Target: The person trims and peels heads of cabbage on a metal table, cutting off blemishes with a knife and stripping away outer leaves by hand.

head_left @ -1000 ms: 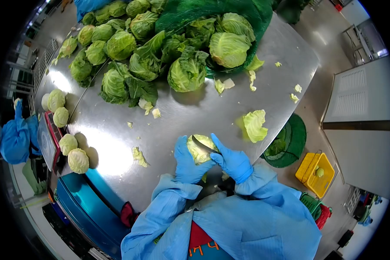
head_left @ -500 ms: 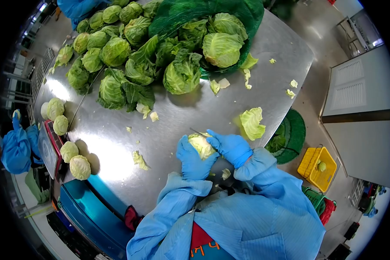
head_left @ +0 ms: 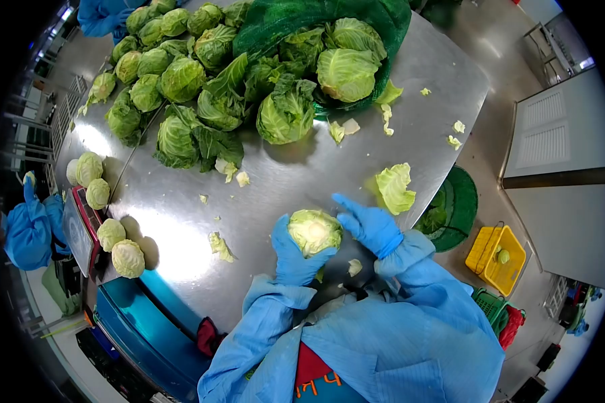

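A trimmed pale cabbage [head_left: 314, 232] rests in my left hand [head_left: 294, 258], its cut stem end facing up. The gloved fingers wrap around its left and lower side. To its right is my right hand [head_left: 370, 227], apart from the cabbage, index finger stretched out and the other fingers curled. What those curled fingers hold is hidden; no blade shows. Below the cabbage lies a small leaf scrap [head_left: 355, 267], and a larger loose leaf [head_left: 395, 188] lies beyond my right hand.
Untrimmed cabbages [head_left: 181, 79] and a green net bag [head_left: 390, 40] cover the far side of the metal table [head_left: 249, 201]. Trimmed cabbages [head_left: 128, 258] sit near a scale [head_left: 79, 225] at left. A green bin [head_left: 462, 208] and yellow basket [head_left: 497, 258] stand right. Co-workers' blue sleeves [head_left: 101, 17] show.
My right hand has moved right, off the cabbage, and its index finger now points out. The thin blade seen over the cabbage is out of sight. The cabbage's stem end now faces up.
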A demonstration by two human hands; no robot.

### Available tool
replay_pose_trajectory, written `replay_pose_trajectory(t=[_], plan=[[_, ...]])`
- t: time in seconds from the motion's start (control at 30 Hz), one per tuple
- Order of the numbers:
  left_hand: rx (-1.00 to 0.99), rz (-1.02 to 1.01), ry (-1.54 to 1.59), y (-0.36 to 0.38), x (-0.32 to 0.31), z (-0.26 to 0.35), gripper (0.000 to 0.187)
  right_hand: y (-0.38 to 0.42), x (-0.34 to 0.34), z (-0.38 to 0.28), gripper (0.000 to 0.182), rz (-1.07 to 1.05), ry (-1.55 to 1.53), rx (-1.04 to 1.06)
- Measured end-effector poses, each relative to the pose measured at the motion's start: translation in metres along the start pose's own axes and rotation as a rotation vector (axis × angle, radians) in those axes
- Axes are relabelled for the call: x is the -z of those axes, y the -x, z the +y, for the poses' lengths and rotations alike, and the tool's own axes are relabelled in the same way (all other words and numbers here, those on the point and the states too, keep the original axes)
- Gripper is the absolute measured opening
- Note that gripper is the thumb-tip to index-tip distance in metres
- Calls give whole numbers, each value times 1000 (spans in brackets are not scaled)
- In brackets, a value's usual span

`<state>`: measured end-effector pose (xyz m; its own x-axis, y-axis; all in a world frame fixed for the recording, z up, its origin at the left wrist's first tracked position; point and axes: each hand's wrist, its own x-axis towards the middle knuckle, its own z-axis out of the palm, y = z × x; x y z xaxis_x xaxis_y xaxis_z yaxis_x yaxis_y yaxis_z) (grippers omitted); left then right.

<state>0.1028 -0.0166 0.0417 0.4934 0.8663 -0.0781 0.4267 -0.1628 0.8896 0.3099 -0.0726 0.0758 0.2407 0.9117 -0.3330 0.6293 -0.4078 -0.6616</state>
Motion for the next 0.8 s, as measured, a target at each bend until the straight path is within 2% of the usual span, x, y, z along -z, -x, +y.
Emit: replay_pose_trajectory(t=[0.03, 0.07, 0.27, 0.37, 0.47, 0.67, 0.73, 0.8], plan=[[8, -5, -21, -1, 0, 1, 114, 8, 4, -7, 65, -106, 94, -16], [13, -12, -15, -1, 0, 0, 114, 10, -5, -2, 71, -111, 127, 30], [10, -38, -31, -6, 1, 2, 111, -3, -20, 11, 72, -120, 85, 173], [-8, -15, -58, -5, -3, -2, 110, -10, -3, -7, 69, -286, 151, 70], [-13, 6, -62, -7, -6, 2, 110, -15, -7, -5, 64, -222, 92, 147], [-26, 74, -169, -8, -15, 12, 112, -18, -13, -12, 57, -145, 102, 43], [-106, 86, -260, -6, -15, 24, 114, -34, -10, 1, 56, -106, 63, -30], [-75, 108, -267, -2, -21, 24, 116, -39, -2, -3, 55, -89, -38, -57]])
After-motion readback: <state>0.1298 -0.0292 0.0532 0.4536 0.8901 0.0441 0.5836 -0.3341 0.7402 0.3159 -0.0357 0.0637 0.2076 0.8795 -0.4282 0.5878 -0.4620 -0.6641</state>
